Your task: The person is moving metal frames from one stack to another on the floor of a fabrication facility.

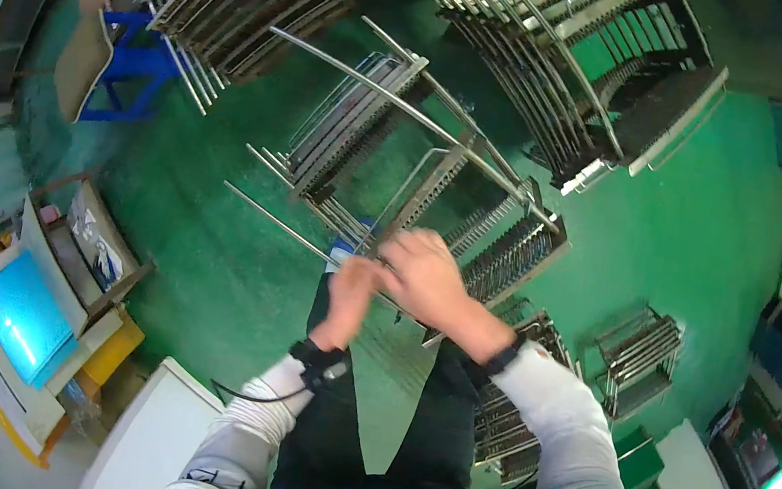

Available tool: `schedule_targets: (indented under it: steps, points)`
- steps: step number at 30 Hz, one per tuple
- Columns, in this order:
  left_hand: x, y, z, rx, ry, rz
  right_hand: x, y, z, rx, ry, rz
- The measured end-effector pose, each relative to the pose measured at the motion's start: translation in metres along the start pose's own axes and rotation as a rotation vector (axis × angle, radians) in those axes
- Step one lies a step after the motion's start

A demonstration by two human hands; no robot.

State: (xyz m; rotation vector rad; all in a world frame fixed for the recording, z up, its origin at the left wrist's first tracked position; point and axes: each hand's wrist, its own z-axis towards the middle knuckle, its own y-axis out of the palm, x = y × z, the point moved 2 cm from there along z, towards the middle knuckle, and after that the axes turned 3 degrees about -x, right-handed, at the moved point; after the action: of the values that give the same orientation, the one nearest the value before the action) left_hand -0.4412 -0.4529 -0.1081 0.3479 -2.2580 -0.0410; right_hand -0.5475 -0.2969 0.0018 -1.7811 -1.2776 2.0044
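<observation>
In front of my body, my two hands meet over the near side of a metal rack [433, 188] with long rods and rows of teeth. The back of my right hand [426, 278] faces up, its fingers curled down. My left hand [349, 301] is bent in against it, with its fingertips partly covered by the right hand. What lies between the fingers, if anything, is hidden. A bent metal bar [406, 191] of the rack rises just beyond the hands. A slim rod [278, 221] runs out to the left of them.
Stacked metal racks [541, 54] stand ahead to the right, others [255, 2] ahead to the left beside a blue-framed chair [129, 69]. A smaller rack [638, 363] is at right on the green floor [179, 243]. A white cabinet [156, 432] and a cluttered bench [83, 340] stand at left.
</observation>
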Motion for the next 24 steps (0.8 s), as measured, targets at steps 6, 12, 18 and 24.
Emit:
schedule_targets:
  steps: [6,12,18,24]
  points:
    - [0.044,-0.004,0.064,-0.048,0.426,0.725,0.055,-0.019,-0.184,0.341,1.059,0.125]
    - [0.058,0.037,0.072,-0.343,0.222,0.766,0.100,0.061,-0.189,0.484,1.150,0.025]
    - [0.146,0.069,0.065,-0.241,0.444,0.847,0.075,0.032,-0.206,0.511,1.246,0.277]
    - [0.162,0.048,0.114,-0.187,0.458,0.996,0.116,0.065,-0.197,0.551,1.237,0.412]
